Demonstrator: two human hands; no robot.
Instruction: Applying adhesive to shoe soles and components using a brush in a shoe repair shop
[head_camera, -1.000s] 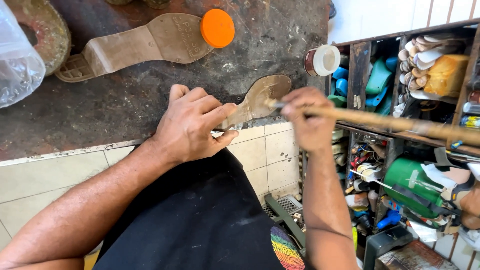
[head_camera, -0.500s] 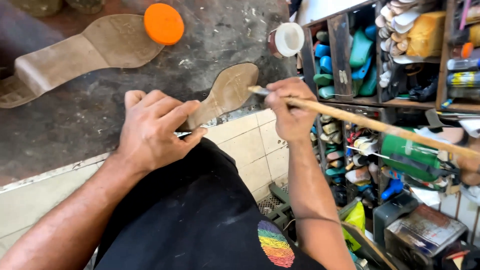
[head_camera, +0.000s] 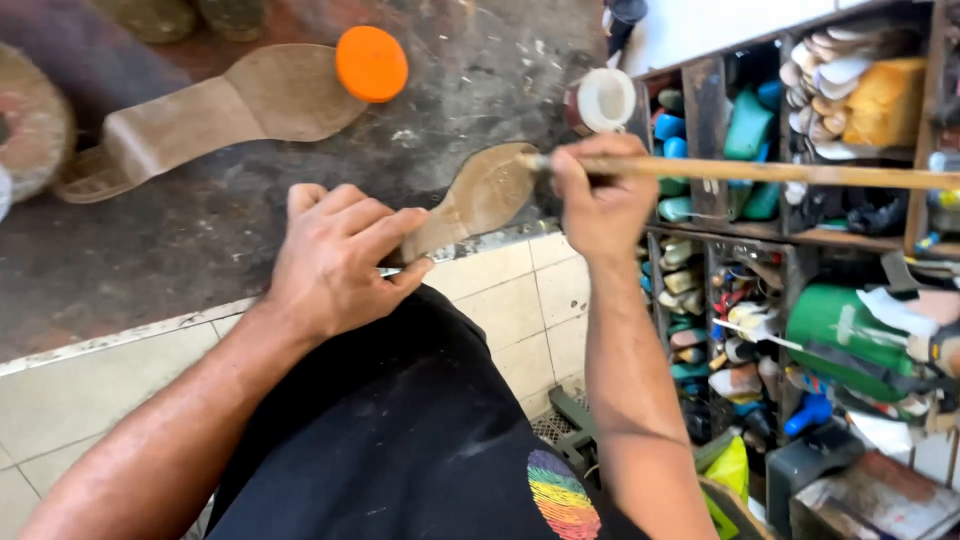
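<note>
Head view: left hand (head_camera: 335, 262) fingers pin a flat tan shoe sole (head_camera: 475, 197) at the worktop (head_camera: 200, 260) edge; right hand (head_camera: 600, 200) grips a long wooden stick (head_camera: 760, 172). At 11 o'clock, a larger sole (head_camera: 220, 115), with an orange disc (head_camera: 371, 63) on it.

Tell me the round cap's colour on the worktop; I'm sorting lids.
Bright orange; the round cap shows best in the head view, resting on a tan sole.

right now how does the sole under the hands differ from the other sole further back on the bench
The near sole lies at the bench edge, pinned by the left hand while the right hand works a long wooden stick on it. The far sole lies untouched, with an orange lid on its forepart. The far sole shows whole and looks larger and paler; the near one is partly covered. Both are flat and tan.
</note>
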